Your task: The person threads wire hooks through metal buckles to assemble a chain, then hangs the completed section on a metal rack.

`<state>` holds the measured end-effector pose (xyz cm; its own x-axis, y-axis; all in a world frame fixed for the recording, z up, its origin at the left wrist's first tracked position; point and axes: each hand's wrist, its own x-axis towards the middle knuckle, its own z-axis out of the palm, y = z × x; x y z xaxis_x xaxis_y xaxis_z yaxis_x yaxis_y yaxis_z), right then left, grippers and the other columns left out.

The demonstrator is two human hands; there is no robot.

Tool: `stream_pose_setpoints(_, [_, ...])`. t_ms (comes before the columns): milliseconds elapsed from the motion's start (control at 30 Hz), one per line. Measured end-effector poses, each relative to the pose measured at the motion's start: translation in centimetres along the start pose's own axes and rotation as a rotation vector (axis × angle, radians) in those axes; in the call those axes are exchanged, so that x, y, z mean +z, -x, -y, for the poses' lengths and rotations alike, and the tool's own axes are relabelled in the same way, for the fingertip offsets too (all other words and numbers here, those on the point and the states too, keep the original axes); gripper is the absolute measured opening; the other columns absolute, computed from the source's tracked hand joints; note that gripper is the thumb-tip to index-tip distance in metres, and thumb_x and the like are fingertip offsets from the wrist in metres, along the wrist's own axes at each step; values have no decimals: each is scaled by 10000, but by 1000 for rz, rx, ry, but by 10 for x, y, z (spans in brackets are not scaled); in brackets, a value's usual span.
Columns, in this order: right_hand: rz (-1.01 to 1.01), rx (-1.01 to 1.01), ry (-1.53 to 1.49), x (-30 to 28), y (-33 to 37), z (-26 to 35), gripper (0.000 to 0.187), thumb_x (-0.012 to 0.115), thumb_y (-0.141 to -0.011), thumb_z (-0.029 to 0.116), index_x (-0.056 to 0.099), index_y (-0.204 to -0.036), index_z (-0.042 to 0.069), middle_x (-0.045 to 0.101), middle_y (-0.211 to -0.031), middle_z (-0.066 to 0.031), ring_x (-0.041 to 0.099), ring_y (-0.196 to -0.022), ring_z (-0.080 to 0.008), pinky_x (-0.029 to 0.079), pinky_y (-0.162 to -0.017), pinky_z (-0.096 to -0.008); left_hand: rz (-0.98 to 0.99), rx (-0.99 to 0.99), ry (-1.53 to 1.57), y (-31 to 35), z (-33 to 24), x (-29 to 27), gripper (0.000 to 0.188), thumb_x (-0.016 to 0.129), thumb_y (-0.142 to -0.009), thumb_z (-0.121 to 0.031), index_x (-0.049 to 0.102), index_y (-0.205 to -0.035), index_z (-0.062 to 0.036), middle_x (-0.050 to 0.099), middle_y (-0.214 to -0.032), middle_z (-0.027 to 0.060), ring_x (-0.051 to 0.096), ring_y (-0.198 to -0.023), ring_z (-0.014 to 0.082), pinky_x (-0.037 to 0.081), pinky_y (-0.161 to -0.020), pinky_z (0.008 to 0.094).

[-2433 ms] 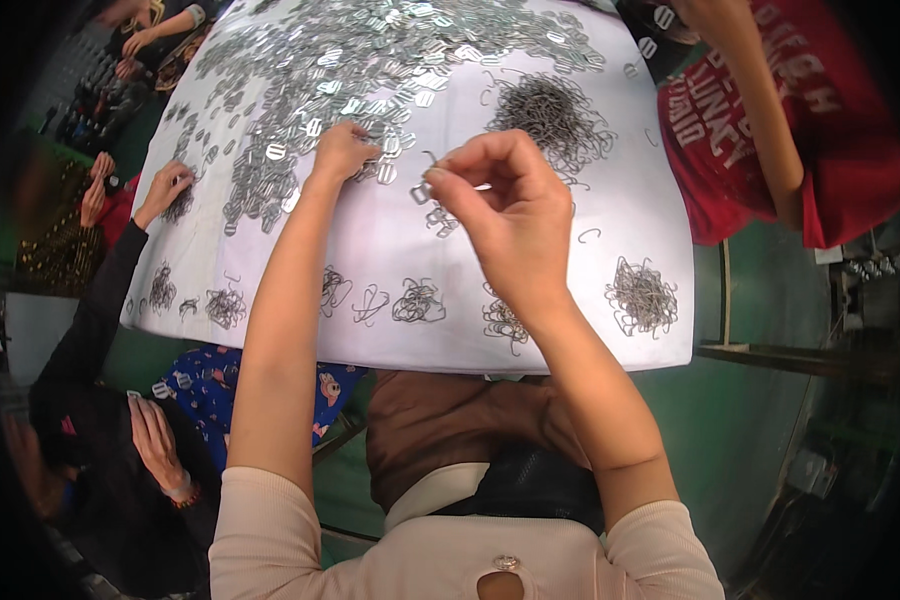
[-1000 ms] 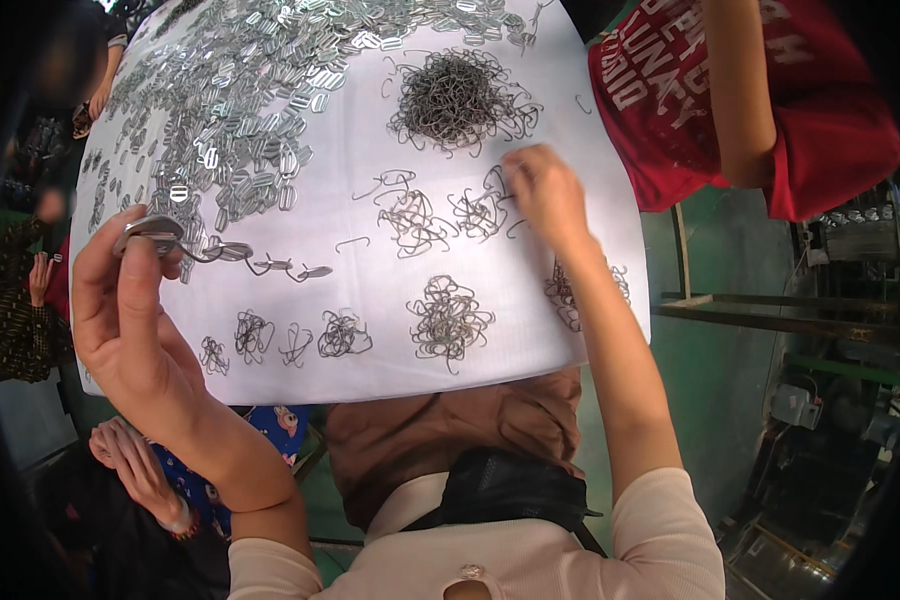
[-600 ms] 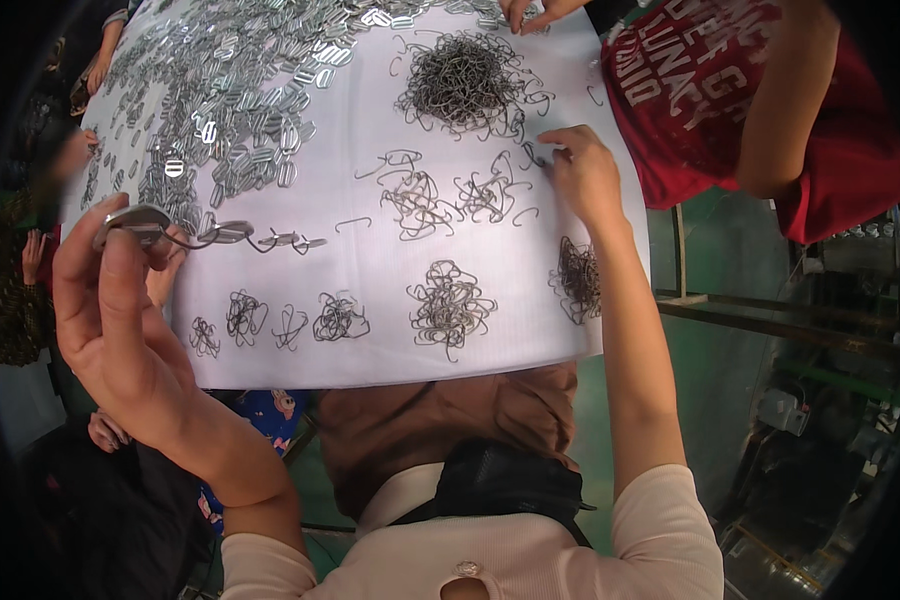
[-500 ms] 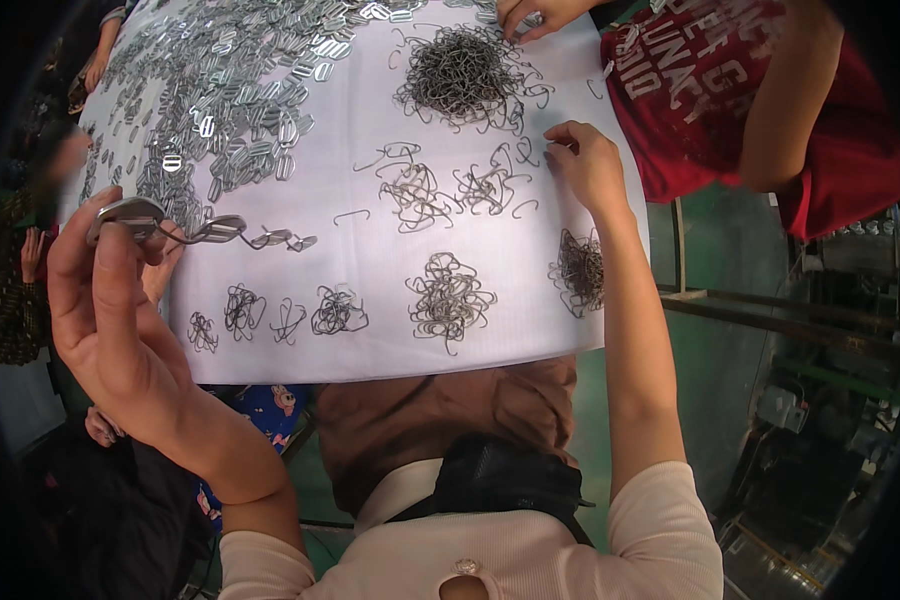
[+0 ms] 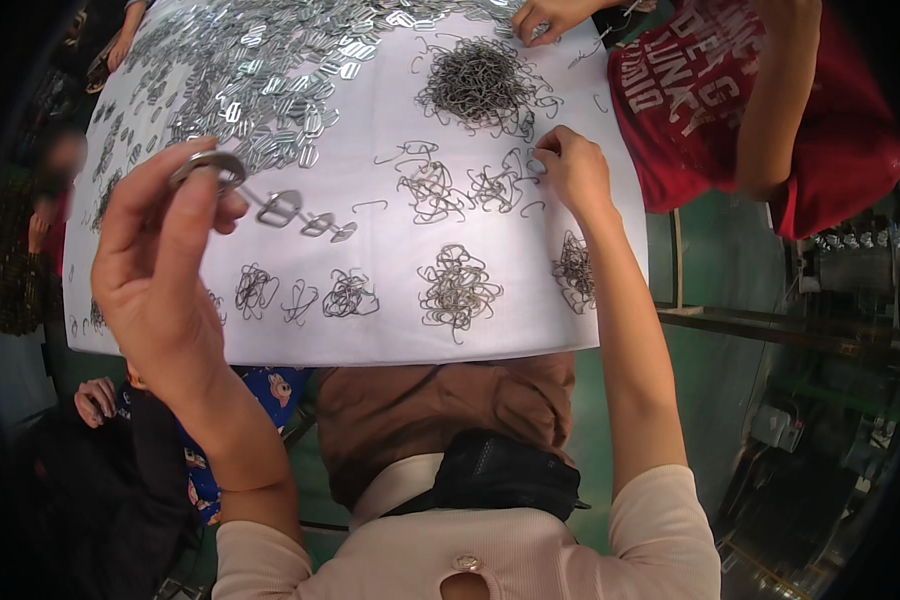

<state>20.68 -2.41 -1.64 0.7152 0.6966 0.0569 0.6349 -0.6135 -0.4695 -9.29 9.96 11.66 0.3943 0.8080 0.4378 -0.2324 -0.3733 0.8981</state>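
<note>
Raised over the left part of the table, my left hand (image 5: 165,260) pinches the top of a dangling chain of metal buckles (image 5: 282,207). The flat slotted pieces are joined end to end by bent wire, and the chain slants down to the right. My right hand (image 5: 575,175) hovers low at the right edge of a loose cluster of wire hooks (image 5: 493,187); its fingertips are pressed together, and whatever may be between them is too fine to make out. Another cluster of wire hooks (image 5: 430,190) lies just left of that.
Silver buckles (image 5: 270,100) spread across the far left of the white-covered table (image 5: 370,270). A dense hook heap (image 5: 480,85) sits beyond my right hand, near another person's hand (image 5: 550,18). Smaller hook piles (image 5: 457,287) line the near edge. A person in red (image 5: 700,110) stands at right.
My left hand has moved right, carrying the buckle chain with it. My right hand's fingers have drawn together beside the hooks. The head view has shifted slightly.
</note>
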Motion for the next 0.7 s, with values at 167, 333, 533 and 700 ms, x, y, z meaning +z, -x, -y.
stream_pose_setpoints(167, [-19, 126, -462, -26, 14, 21, 142, 667, -712, 20, 621, -839, -26, 633, -709, -68, 586, -597, -102, 453, -543, -233, 33, -88, 0, 6, -6, 11, 184, 587, -807, 14, 610, -987, 43, 619, -865, 66, 583, -720, 91, 443, -625, 184])
stream_pose_setpoints(333, [75, -60, -1199, -83, 71, 123, 163, 669, -751, -8, 563, -873, -32, 628, -733, -95, 617, -631, -135, 507, -578, -229, 70, -132, 85, 14, -10, 15, 183, 592, -798, 34, 599, -981, 37, 612, -837, 54, 588, -731, 88, 455, -625, 177])
stream_pose_setpoints(533, [133, -289, -1386, -98, 101, 189, 167, 654, -747, -56, 532, -842, 7, 638, -788, -129, 641, -627, -168, 533, -574, -236, 96, -125, 182, 20, -16, 19, 134, 617, -786, 28, 565, -907, 2, 624, -836, 48, 599, -741, 89, 473, -642, 197])
stream_pose_setpoints(700, [-30, -293, -1401, -93, 112, 200, 154, 641, -756, -60, 522, -823, 12, 631, -785, -129, 625, -638, -160, 525, -591, -241, 173, -40, 62, 26, -14, 18, 170, 651, -774, -9, 582, -930, -18, 632, -827, 29, 612, -771, 93, 477, -662, 209])
